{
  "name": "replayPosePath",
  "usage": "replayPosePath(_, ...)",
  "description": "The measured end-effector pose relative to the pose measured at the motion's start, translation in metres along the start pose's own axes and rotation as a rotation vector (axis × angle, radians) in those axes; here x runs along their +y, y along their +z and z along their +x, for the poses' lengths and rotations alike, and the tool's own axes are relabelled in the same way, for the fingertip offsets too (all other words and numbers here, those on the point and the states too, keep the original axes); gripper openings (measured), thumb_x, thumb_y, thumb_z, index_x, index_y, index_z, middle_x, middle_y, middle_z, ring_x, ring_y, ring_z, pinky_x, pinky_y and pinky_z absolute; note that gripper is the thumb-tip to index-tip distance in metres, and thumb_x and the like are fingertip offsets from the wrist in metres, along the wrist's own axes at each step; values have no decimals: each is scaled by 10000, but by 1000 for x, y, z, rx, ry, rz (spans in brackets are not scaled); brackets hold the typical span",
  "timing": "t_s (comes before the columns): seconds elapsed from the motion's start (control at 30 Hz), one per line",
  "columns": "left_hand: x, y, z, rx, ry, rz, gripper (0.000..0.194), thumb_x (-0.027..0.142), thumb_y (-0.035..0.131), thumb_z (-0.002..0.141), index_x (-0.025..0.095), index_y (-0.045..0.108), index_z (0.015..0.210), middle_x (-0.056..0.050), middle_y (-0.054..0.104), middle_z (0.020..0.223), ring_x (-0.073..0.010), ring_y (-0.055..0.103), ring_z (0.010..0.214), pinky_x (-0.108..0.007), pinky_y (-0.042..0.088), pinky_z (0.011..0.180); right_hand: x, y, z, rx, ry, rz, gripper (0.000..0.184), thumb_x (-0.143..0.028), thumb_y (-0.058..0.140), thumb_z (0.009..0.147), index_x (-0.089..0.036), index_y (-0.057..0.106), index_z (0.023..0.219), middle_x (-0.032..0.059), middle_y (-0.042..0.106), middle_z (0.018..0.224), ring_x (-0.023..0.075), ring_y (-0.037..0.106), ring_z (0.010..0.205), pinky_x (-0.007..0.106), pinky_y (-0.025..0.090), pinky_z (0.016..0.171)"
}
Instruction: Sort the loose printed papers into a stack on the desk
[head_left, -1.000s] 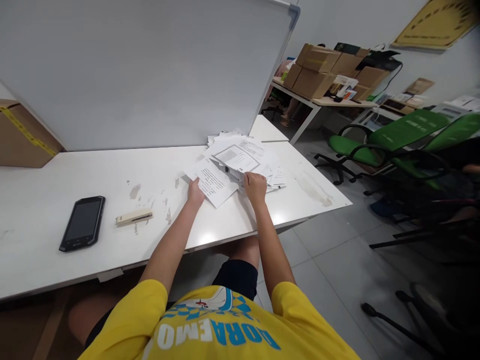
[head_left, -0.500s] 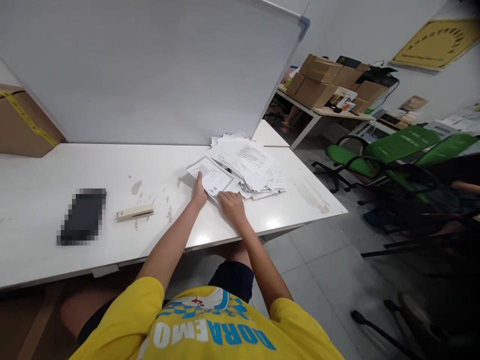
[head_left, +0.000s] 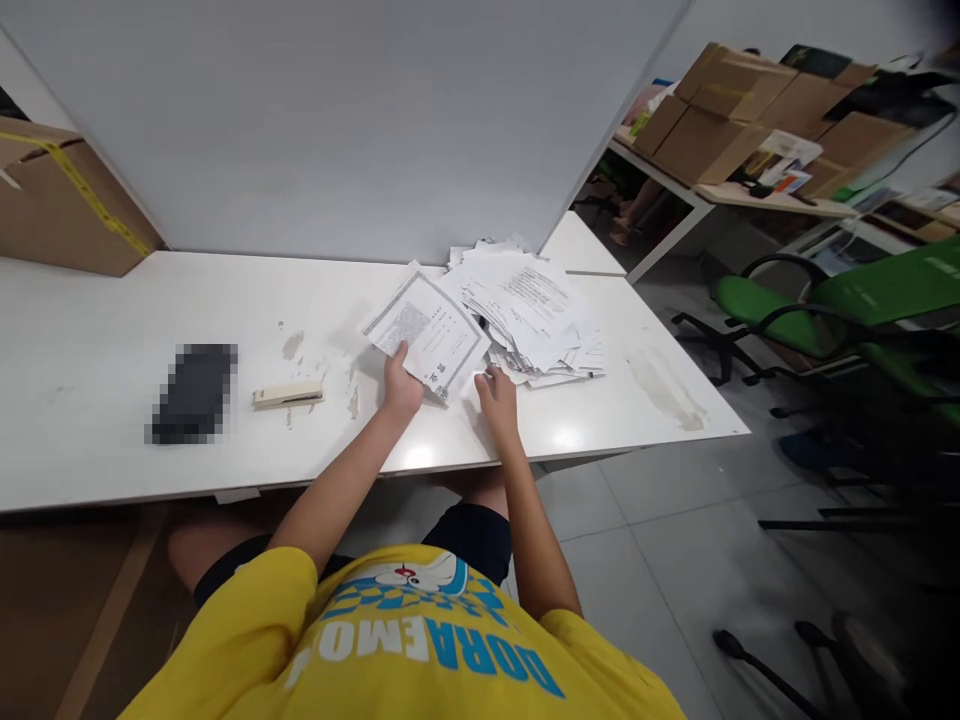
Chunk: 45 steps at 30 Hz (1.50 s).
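My left hand [head_left: 403,383] grips a printed sheet [head_left: 448,335] by its lower left edge, thumb on top. The sheet has a patterned border and a grey block; whether more sheets lie under it cannot be told. My right hand [head_left: 497,402] is just right of the sheet's lower corner, thumb and fingers a little apart, with nothing visible in them. Beyond it an untidy pile of papers [head_left: 540,300] lies on the white table, partly covered by the held sheet. A cream stapler [head_left: 289,396] rests left of my left hand.
A black object [head_left: 193,393], blurred by pixels, lies left on the white table [head_left: 90,400]. A whiteboard [head_left: 360,130] stands along the back. At far left is a cardboard box [head_left: 71,205]. Green chairs [head_left: 750,310] and another table with boxes [head_left: 709,150] are to the right.
My right hand has come off the sheet's lower edge and moved slightly right. The sheet, still in my left hand, now shows more of its face. The view has shifted.
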<state>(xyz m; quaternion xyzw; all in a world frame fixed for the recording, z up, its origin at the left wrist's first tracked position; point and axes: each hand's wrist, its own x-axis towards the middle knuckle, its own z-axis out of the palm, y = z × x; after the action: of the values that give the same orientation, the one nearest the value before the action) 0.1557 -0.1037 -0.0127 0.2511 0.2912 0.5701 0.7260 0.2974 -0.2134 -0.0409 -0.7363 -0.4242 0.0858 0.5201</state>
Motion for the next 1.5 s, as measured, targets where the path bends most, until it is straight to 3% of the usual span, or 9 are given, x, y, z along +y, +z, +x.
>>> replayPosePath(0.13,19,-3,-28,-125,-28,19,451,399,641,858,210,614,1266,-77,650,1349,-314,493,1390,-516,431,1152,-15,18,-15,-220,76,447,533,-537,583,883,-206,541,1298,147,683,1223,261,646,1127,442,530,963)
replayPosePath(0.27,43,-10,-40,-147,-39,56,463,302,637,780,199,651,1231,-85,697,1254,-329,555,1324,-527,441,1129,-31,29,-17,-155,122,670,493,-445,616,852,-226,526,1284,108,704,1151,240,670,1061,434,547,940)
replayPosePath(0.4,66,-44,-51,-163,214,186,375,297,715,707,251,713,1079,-52,725,1151,-319,593,1273,-469,455,1119,-26,20,-8,7,146,652,517,-431,696,747,-219,563,1199,85,711,1028,237,660,989,425,541,907)
replayPosePath(0.53,75,-69,-73,-157,377,480,395,319,793,723,242,710,1102,-90,686,1208,-326,543,1325,-416,404,1157,-14,9,-8,7,78,606,535,-437,686,737,-223,557,1211,91,691,1053,239,649,991,423,537,896)
replayPosePath(0.7,68,-63,-88,-171,325,673,523,335,770,801,266,592,1288,-98,615,1307,-299,528,1326,-393,391,1153,-7,10,-13,-105,-51,423,500,-363,564,819,-261,499,1304,101,652,1192,235,630,1093,402,542,890)
replayPosePath(0.9,61,-67,-79,-67,289,739,296,297,765,814,245,618,1066,-46,639,919,-274,641,1025,-388,467,1011,-4,12,-12,-163,30,406,400,-256,491,791,-254,565,1184,66,688,1100,216,648,1007,368,543,842)
replayPosePath(1.2,63,-67,-79,-63,449,750,387,363,694,874,264,570,1227,-82,634,1139,-239,636,1077,-316,491,941,-16,6,-11,-158,157,329,261,-352,588,780,-209,603,999,69,697,1008,230,641,932,387,515,850)
replayPosePath(1.33,86,-84,-77,-101,709,854,395,225,539,919,282,542,1310,-88,608,1168,-198,653,989,-311,542,839,-28,-12,-23,-317,207,385,366,-337,655,751,-216,633,1095,61,719,1020,231,656,918,378,515,827)
replayPosePath(1.5,142,-136,-76,-178,921,1406,367,108,462,838,227,673,1115,-87,677,1063,-251,621,1085,-430,521,992,-40,-30,-59,-506,404,470,478,-378,728,713,-215,636,1154,45,742,922,224,671,824,360,515,765)
